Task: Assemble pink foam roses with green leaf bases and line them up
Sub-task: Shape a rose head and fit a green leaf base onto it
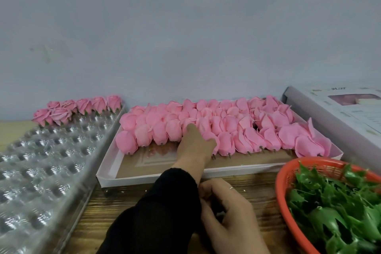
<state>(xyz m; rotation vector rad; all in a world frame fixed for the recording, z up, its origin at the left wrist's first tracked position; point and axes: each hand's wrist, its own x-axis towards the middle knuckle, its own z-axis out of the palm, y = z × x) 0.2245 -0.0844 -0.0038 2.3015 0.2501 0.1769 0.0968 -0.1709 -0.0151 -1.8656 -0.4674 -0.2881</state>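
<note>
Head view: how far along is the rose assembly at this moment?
Early. Done: seven finished roses with green bases stand at the clear tray's far end. In hand: the left hand grips a rose head in the box; the right hand waits. Left: many bare heads, a basket of leaves.

Box (107,173) front strip bare brown card, open to a hand from the near edge; left arm (165,202) crosses it at centre. Rear of box packed with pink roses (226,130), no gaps. Left: clear blister tray (51,161) just beside box, cavities free except far rows of finished roses (78,109). Right: orange basket (282,202) of leaves (334,208) and white carton (340,121) close that side. Wooden table (99,212) open between tray and arm.
</note>
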